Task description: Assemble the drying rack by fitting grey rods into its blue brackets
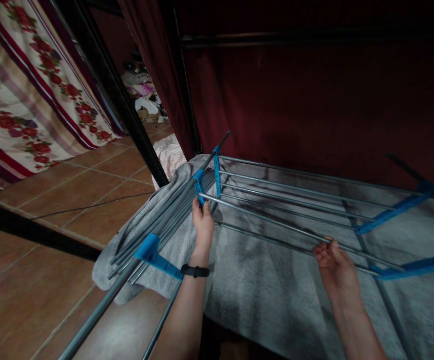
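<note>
A partly assembled drying rack of grey metal tubes and blue plastic brackets lies across a grey blanket [262, 295]. My left hand [203, 220], with a black band at the wrist, pinches a blue bracket [199, 185] where a tube end meets it. Toward the right, my right hand [335, 265] has its fingers curled around that same metal tube [269, 219]. Other tubes run behind it between the blue bracket [217, 172] at the back and the blue bracket [397, 212] on the right. Another blue bracket [160, 255] sits left of my left forearm on a thicker pole.
A bundle of loose grey tubes [164, 220] lies on the blanket's left part. Black bed-frame posts [127, 100] stand at the left, with a dark red curtain [314, 110] behind. Beyond are a tiled floor [70, 200], a thin cable [97, 204] and a flowered curtain [40, 90].
</note>
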Tool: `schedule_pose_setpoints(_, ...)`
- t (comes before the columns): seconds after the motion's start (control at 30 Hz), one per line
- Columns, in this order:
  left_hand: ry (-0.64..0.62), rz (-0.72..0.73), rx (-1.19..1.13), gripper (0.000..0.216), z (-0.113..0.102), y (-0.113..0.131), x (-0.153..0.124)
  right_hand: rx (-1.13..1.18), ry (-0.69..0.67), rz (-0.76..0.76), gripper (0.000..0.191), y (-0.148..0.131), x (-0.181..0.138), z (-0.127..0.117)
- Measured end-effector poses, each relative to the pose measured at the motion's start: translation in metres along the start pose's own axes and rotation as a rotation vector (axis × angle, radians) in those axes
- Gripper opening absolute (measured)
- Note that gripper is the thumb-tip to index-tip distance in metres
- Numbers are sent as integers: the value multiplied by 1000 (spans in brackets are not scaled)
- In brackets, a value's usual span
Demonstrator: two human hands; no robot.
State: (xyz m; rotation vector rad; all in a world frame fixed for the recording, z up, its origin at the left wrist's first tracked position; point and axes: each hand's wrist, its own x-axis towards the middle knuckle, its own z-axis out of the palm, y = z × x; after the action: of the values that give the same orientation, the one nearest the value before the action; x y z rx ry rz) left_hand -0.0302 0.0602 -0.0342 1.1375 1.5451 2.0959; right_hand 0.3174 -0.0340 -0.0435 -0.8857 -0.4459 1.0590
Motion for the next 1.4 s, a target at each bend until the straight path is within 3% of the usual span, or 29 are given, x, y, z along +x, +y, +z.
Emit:
schedule_pose_setpoints(0.27, -17, -71, -58, 25, -2, 4, 2, -28, 52, 33, 26, 6, -2, -4)
schedule_pose_setpoints(0.5, 20, -212, -191, 44, -6, 18, -3, -62, 54, 55, 26, 8, -1, -8)
schedule_pose_setpoints(0.67, 36, -273, -280, 33, -11, 15, 2, -73, 57, 77, 26, 7, -1, -7)
schedule_pose_setpoints(0.77, -13, -264, -221, 23, -12, 15, 5, -84, 33, 109, 26, 6, -1, -8)
schedule_pose_setpoints(0.87, -64, -235, -69, 37, -11, 17, 4, -114, 5, 184, 29, 6, -1, -12)
schedule_pose_setpoints(1.0, -41, -158, 55, 41, -8, 22, 0, -132, -5, 280, 32, 6, 0, -18)
schedule_pose_setpoints(1.1, -35, -176, 53, 41, -6, 21, -1, -131, 15, 295, 30, 8, -1, -18)
schedule_pose_setpoints(1.27, -6, -213, -28, 37, -5, 15, 1, -111, -75, 427, 27, 22, -13, 4)
schedule_pose_setpoints(1.4, 10, -219, -100, 34, -4, 9, 3, -67, -209, 542, 41, 41, -28, 41)
